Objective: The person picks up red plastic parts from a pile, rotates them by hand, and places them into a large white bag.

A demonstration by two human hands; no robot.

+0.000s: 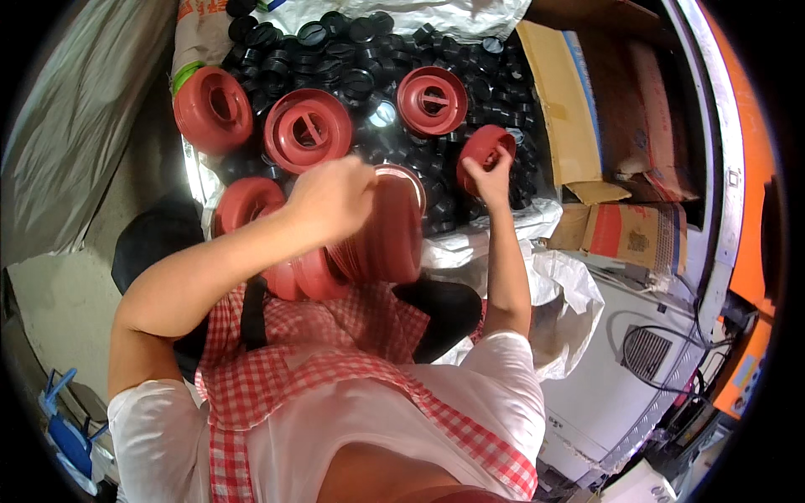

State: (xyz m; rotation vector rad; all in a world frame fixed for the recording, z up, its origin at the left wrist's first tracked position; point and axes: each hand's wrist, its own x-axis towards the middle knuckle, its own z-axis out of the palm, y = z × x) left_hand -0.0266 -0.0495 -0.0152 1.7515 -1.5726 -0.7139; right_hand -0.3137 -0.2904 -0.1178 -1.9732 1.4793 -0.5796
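We handle a red ring [476, 147], right hand [495, 178] gripping, steadiness likely needed next; our left hand [332, 198] curls, contents unclear.

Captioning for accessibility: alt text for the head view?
A person's right hand holds a round red plastic part over a heap of black plastic caps; the curled left hand is near stacked red parts by a checked apron.

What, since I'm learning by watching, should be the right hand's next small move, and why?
Probably to lay the held red part flat on the black caps: the right hand grips it by its rim, tilted, and another red part lies on those caps.
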